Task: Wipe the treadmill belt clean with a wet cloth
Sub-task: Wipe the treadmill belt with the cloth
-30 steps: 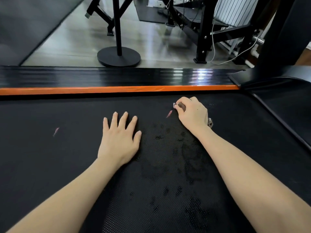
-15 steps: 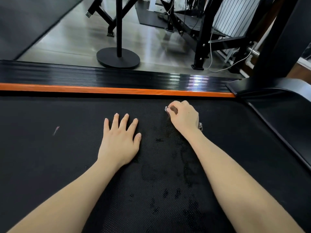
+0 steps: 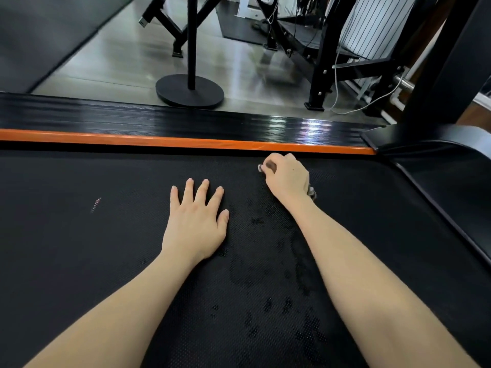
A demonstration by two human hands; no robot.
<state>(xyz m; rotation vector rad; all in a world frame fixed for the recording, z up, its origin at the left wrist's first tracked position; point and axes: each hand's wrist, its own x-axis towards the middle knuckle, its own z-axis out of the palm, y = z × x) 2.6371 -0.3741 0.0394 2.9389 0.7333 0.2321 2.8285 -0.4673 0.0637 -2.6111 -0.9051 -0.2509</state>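
Observation:
The black textured treadmill belt [image 3: 79,248] fills the lower view. My left hand [image 3: 196,221] lies flat on it with fingers spread. My right hand [image 3: 288,176] is curled round a small crumpled cloth [image 3: 311,193], pressing it on the belt close to the orange stripe; only bits of cloth show at the thumb and by the wrist. Dark wet patches [image 3: 268,285] run along the belt between my arms and toward me. A small pink mark [image 3: 96,204] sits on the belt at the left.
An orange stripe [image 3: 159,140] and a glossy black side rail [image 3: 132,118] border the belt's far edge. The treadmill's upright and motor cover [image 3: 438,144] rise at the right. Beyond stand a round-based black pole [image 3: 190,91], black gym frames [image 3: 321,65] and a white cable [image 3: 372,100].
My right hand with the cloth slid away from me, closer to the orange stripe. The pink mark beside it is no longer visible. My left hand stayed flat in place.

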